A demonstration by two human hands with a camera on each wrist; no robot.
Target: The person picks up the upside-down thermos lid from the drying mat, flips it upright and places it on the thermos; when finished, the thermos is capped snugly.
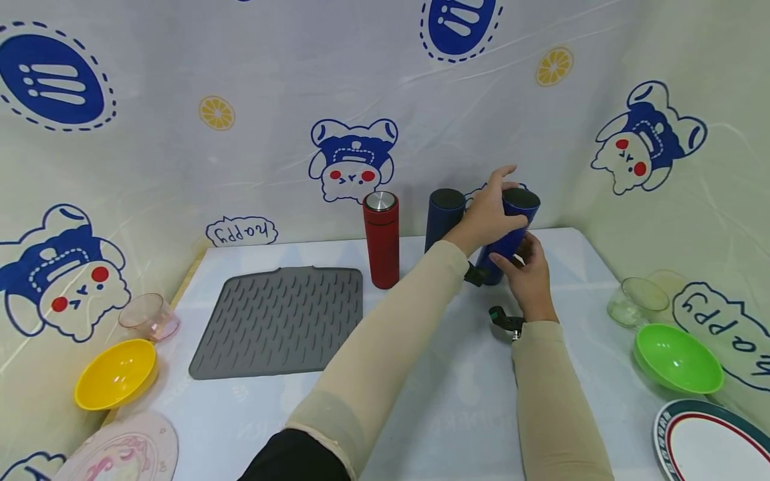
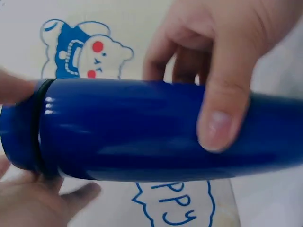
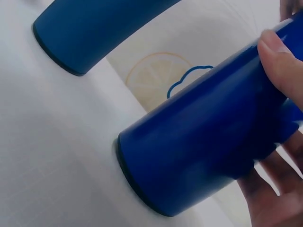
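Observation:
A glossy blue thermos bottle point(image 1: 508, 244) leans slightly to the right at the back right of the table in the head view. My left hand point(image 1: 490, 217) is at its top, thumb and fingers on either side of the dark-topped lid point(image 2: 19, 130). Lower down, my right hand point(image 1: 531, 277) grips the body, its thumb across the near side and its fingers round the other. The base point(image 3: 147, 189) shows below the right hand in the right wrist view. Just left of it stands a darker blue bottle point(image 1: 444, 210), upright and partly hidden by my left arm.
A red thermos point(image 1: 381, 244) stands beside a grey ridged mat point(image 1: 283, 327). On the left are a pink glass point(image 1: 150, 317), a yellow bowl point(image 1: 117, 374) and a pink plate point(image 1: 129, 447). Rightward are a greenish glass point(image 1: 637, 304), a green bowl point(image 1: 678, 359) and a rimmed plate point(image 1: 716, 447).

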